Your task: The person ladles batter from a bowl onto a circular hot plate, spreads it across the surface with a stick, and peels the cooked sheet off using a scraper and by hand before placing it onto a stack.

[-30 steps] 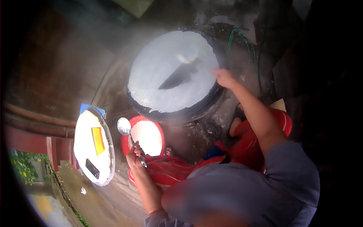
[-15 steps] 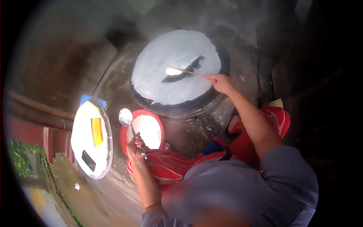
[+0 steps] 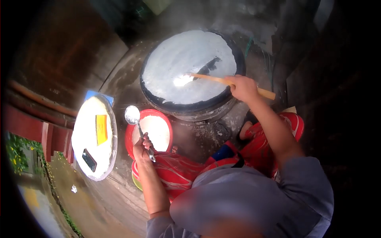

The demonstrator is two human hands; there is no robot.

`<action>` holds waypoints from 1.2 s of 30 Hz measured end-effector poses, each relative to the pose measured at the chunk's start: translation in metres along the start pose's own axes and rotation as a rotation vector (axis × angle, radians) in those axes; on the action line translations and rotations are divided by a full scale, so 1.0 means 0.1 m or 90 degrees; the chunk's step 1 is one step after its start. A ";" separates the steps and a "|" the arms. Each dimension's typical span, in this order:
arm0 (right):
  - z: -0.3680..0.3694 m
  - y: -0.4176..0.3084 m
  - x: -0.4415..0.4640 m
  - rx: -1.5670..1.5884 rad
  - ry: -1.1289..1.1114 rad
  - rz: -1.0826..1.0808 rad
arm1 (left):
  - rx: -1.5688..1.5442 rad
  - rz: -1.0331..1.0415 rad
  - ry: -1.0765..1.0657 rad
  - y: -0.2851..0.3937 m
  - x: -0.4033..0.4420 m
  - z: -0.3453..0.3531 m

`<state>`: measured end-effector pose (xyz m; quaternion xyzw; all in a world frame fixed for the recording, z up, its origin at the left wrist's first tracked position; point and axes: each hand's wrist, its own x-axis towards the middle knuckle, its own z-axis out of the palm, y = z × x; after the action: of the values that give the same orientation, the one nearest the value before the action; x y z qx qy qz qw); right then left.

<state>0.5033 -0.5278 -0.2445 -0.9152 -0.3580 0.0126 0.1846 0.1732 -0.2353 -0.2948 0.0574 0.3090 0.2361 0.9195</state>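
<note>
My left hand (image 3: 143,150) is closed on the handle of a metal ladle (image 3: 132,115), whose bowl, coated white, is at the rim of a red basin (image 3: 129,139) of white liquid. My right hand (image 3: 243,88) grips a flat wooden stick (image 3: 265,93). The stick's far end touches a pale layer (image 3: 170,55) spread over a large round black griddle (image 3: 240,63). A thicker bright white patch (image 3: 183,80) lies by that end, next to a dark uncovered streak (image 3: 208,68) in the layer.
To the left, a round white-covered tray (image 3: 114,139) bears a yellow-orange packet (image 3: 101,129) and a black phone (image 3: 89,160). A blue item (image 3: 92,94) shows behind it. Steam drifts over the griddle. Green cord (image 3: 249,47) lies at its right, and red-clad legs (image 3: 174,174) are below.
The stick, hardly visible at first, now shows broadly in my right hand. The white patch has shifted left and down along the layer, and the dark streak has narrowed. My left hand still holds the ladle.
</note>
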 end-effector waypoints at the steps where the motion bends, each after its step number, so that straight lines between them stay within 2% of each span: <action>1: 0.10 -0.10 -0.08 -0.021 0.087 -0.011 | 0.007 0.009 0.006 -0.02 -0.01 0.02; 2: 0.24 -0.20 -0.17 -0.040 0.174 -0.020 | 0.017 0.017 0.014 -0.03 -0.03 0.02; 4: 0.66 -0.44 -0.29 -0.055 0.191 -0.130 | 0.008 0.007 0.017 -0.02 -0.03 0.03; 6: 1.00 -0.66 -0.38 -0.113 0.159 -0.161 | 0.002 -0.002 0.017 -0.02 -0.02 0.05; 12: 0.82 -0.18 -0.35 -0.143 0.150 0.033 | 0.011 -0.014 0.012 -0.03 -0.11 0.05; 13: 0.69 -0.24 -0.40 -0.042 0.146 0.069 | 0.010 -0.009 0.015 -0.01 -0.09 0.00; 14: 0.69 -0.31 -0.46 -0.044 0.148 0.073 | 0.011 -0.012 0.012 0.01 -0.06 -0.02; 16: 0.74 -0.44 -0.61 0.035 0.130 -0.023 | -0.009 -0.012 0.005 0.02 -0.04 -0.03; 17: 0.83 -0.41 -0.65 0.009 0.122 -0.111 | -0.016 -0.006 0.004 0.02 -0.04 -0.03; 18: 0.88 -0.31 -0.63 0.011 0.123 -0.108 | -0.013 -0.006 0.005 0.01 -0.05 -0.02; 21: 0.75 0.09 -0.43 -0.083 0.197 0.009 | -0.014 -0.019 -0.018 0.01 -0.08 -0.02; 22: 0.68 0.20 -0.39 -0.073 0.175 0.039 | -0.008 -0.027 -0.023 0.02 -0.08 -0.05; 24: 0.67 0.23 -0.42 0.022 0.224 0.092 | -0.002 -0.039 -0.036 0.03 -0.04 -0.08; 26: 0.75 0.09 -0.50 0.078 0.176 0.154 | 0.014 -0.020 -0.027 0.05 -0.02 -0.10; 28: 0.73 -0.06 -0.63 0.048 0.149 0.006 | 0.005 -0.021 -0.019 0.02 -0.03 -0.04; 30: 0.77 0.12 -0.58 -0.043 0.201 0.009 | 0.015 -0.011 0.007 -0.03 -0.07 0.05; 32: 0.64 0.31 -0.51 -0.080 0.186 0.097 | 0.026 -0.013 0.010 -0.02 -0.08 0.04; 34: 0.45 0.38 -0.53 -0.069 0.112 0.166 | 0.031 -0.017 0.005 -0.04 -0.07 0.03; 35: 0.43 0.37 -0.56 -0.073 0.115 0.168 | 0.039 -0.010 0.007 -0.03 -0.07 0.02; 36: 0.44 0.34 -0.62 0.009 0.104 0.218 | 0.048 -0.001 0.011 -0.03 -0.08 0.01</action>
<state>0.4728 -0.5773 -0.3039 -0.9595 -0.1808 -0.0279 0.2143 0.1692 -0.2423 -0.2903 0.0896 0.3259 0.2238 0.9141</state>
